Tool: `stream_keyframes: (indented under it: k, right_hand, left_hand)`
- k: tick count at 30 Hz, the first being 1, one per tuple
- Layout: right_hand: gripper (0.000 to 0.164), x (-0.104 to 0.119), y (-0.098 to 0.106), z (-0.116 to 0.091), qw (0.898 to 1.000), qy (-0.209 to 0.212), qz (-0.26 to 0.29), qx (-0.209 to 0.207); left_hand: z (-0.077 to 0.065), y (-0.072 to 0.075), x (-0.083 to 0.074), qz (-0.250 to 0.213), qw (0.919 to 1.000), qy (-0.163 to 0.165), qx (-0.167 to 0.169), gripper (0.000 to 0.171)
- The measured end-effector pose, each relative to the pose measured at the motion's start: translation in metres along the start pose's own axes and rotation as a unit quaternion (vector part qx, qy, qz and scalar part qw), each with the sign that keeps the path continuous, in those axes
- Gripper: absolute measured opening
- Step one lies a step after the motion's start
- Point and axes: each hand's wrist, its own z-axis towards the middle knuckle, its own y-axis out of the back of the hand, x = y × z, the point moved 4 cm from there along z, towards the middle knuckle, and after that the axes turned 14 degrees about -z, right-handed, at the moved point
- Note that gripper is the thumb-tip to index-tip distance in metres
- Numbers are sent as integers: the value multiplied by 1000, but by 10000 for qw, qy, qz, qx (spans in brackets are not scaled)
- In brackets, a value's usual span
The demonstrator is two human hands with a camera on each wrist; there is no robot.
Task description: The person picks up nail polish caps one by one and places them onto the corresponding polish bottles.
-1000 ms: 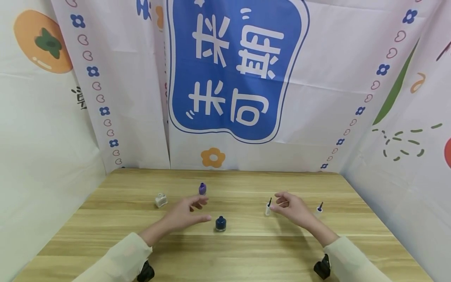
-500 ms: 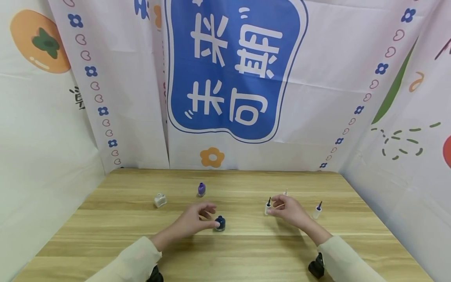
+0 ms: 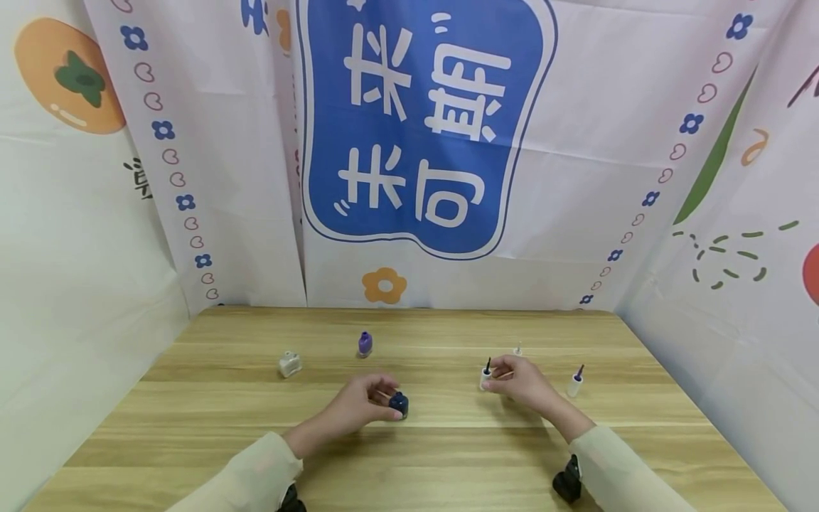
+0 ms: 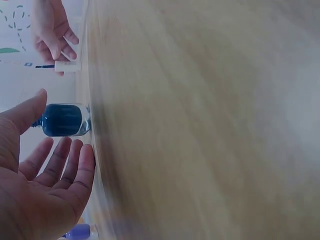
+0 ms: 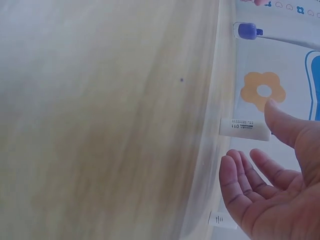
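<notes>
My left hand (image 3: pixel 361 405) is at the dark blue nail polish bottle (image 3: pixel 399 405), which stands uncapped on the table. In the left wrist view the bottle (image 4: pixel 62 120) sits between the thumb and loosely bent fingers (image 4: pixel 82 172), with gaps showing. My right hand (image 3: pixel 521 380) is beside a white nail polish cap (image 3: pixel 485 379) standing with its dark brush upward. The right wrist view has this cap (image 5: pixel 245 130) between spread thumb and relaxed fingers, its brush largely hidden by the thumb.
An uncapped purple polish bottle (image 3: pixel 365 344) and a whitish one (image 3: pixel 290 364) stand farther back on the wooden table (image 3: pixel 448 455). Another white cap with a purple brush (image 3: pixel 575 382) stands at right. A third cap (image 3: pixel 517 350) is behind my right hand. Printed cloth (image 3: pixel 256 213) surrounds the table.
My left hand has moved right, bringing thumb and fingers around the dark blue bottle. My right hand has shifted slightly left and down around the dark-brushed cap.
</notes>
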Motion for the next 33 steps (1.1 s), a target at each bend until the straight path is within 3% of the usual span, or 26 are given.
stream_keyframes:
  k: [5, 16, 24, 33]
  right_hand:
    - [42, 0, -3, 3, 10000, -8, 89, 22]
    - [19, 1, -8, 6, 9993, 242, 245, 150]
    - [14, -1, -11, 9, 9994, 252, 199, 134]
    - [11, -1, -12, 9, 9996, 195, 80, 172]
  left_hand:
    - [0, -2, 0, -73, 9999, 68, -22, 43]
    - [-1, -4, -1, -4, 10000, 10, -32, 34]
    - [2, -2, 3, 175, 9998, 62, -6, 28]
    - [1, -4, 2, -40, 9999, 106, -25, 28]
